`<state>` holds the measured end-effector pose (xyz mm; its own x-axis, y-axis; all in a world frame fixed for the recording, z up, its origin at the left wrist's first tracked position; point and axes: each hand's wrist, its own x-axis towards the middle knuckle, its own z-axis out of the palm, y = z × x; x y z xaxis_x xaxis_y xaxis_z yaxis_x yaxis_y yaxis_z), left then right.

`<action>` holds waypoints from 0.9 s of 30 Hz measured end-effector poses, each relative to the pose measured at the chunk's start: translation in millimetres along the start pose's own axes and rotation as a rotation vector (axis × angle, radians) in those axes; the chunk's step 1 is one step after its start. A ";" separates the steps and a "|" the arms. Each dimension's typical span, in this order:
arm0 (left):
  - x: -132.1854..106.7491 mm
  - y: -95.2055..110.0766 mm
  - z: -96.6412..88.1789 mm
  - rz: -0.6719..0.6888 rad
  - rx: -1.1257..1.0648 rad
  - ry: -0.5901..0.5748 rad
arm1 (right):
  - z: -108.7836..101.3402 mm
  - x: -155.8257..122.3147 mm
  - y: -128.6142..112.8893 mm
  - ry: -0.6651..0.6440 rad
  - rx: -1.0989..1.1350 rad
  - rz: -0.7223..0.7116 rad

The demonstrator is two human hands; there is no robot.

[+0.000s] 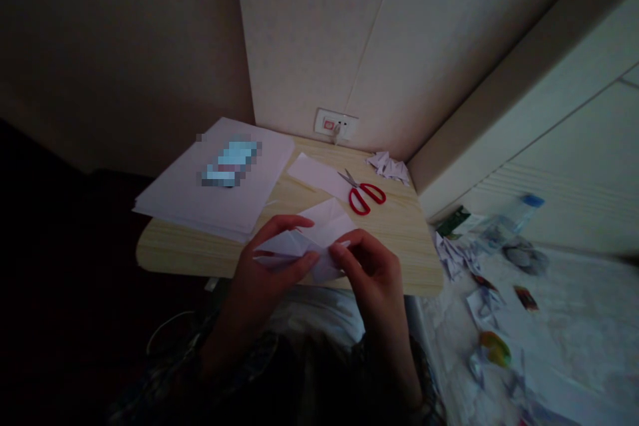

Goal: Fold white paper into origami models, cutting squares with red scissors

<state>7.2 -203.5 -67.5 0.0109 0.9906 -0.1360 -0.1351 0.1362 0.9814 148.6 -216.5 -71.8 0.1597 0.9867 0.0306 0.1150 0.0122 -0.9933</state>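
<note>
A sheet of white paper point(327, 223), creased and partly folded, is held between both hands over the front edge of the small wooden table. My left hand point(269, 263) is closed on its left part, thumb below and index finger above, where folded flaps stick out. My right hand point(372, 263) pinches the paper's right side between thumb and index finger. Beyond the hands lie scissors point(363, 193) with red handles, blades slightly parted, their tips over a flat strip of white paper point(319, 173).
A stack of white paper point(174, 180) with a blurred-out phone point(232, 163) on it covers the table's left side. Folded paper pieces point(388, 166) sit at the back right corner. A wall socket point(335, 125) is behind the table point(414, 246). Bottles and scraps litter the white surface at right.
</note>
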 end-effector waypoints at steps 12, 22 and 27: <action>26.0 1.1 -32.4 -0.062 0.287 -0.428 | -7.8 17.4 -2.1 -0.275 -0.529 -0.374; 24.6 -8.0 -20.5 -0.128 0.168 -0.249 | -13.8 11.7 -1.7 -0.133 -0.481 -0.426; 18.8 -6.7 -15.0 -0.250 -0.015 -0.325 | -14.5 12.4 1.6 -0.170 -0.501 -0.403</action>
<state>-6.6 -185.9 -78.6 0.3576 0.8781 -0.3181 -0.1027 0.3755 0.9211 164.9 -206.6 -71.4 -0.1428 0.9331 0.3300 0.5815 0.3489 -0.7349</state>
